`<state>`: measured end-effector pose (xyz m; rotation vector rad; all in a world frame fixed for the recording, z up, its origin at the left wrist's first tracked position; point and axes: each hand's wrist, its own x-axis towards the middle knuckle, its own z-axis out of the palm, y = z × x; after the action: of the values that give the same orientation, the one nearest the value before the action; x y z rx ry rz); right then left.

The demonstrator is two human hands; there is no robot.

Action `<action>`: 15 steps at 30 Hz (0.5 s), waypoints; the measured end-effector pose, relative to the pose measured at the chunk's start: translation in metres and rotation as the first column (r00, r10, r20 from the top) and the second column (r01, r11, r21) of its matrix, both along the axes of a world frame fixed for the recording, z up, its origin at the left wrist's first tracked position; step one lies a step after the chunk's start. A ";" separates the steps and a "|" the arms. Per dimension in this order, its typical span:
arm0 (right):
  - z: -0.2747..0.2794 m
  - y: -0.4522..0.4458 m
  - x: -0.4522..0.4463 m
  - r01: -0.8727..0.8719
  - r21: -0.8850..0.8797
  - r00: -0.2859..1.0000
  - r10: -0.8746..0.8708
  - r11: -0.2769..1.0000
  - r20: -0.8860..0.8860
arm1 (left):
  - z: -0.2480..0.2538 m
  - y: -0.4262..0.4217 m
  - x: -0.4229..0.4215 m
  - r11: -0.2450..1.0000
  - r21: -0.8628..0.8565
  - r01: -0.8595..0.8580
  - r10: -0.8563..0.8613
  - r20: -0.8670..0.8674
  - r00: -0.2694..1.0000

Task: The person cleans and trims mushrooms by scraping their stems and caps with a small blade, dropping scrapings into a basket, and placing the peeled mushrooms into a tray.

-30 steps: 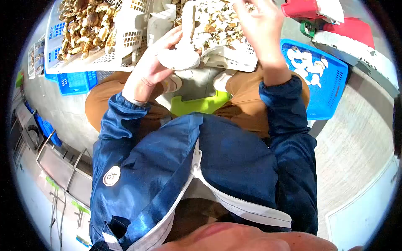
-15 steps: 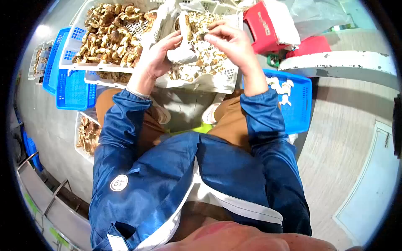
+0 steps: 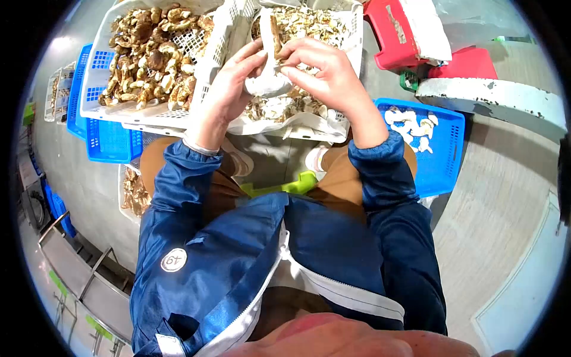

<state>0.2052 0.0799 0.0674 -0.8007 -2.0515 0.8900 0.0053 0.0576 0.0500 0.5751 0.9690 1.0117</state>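
Observation:
My left hand [image 3: 233,83] is closed around a large mushroom [image 3: 270,85], its pale rounded cap low and its long stem, partly brown, pointing up. My right hand [image 3: 318,68] is beside the stem, thumb and fingers pinched together. Whatever is between those fingertips is too small or hidden to make out. Under both hands is a white lined crate [image 3: 355,35], holding many pale and brown scraps [image 3: 306,27]. Left of it, a white basket [image 3: 89,77] is heaped with brown-skinned mushrooms [image 3: 156,59].
At my right a blue tray [image 3: 443,160] holds several white peeled pieces [image 3: 410,125]. A red stool [image 3: 392,33] stands beyond it near a chipped white ledge [image 3: 493,98]. Blue baskets [image 3: 110,140] and another mushroom basket [image 3: 135,193] lie on the left. Something bright green [image 3: 285,187] is between my feet.
My right hand's fingertips have come down and closer to the mushroom's stem. The left hand still holds the mushroom. The whole view has shifted slightly.

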 end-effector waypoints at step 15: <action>-0.011 -0.009 -0.001 0.039 -0.023 0.990 -0.042 0.999 -0.133 | -0.013 -0.011 -0.005 0.999 -0.031 0.010 -0.005 0.153 0.988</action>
<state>0.2038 0.0709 0.0565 -0.7702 -1.9062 0.9187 -0.0001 0.0464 0.0369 0.4672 0.8456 1.0168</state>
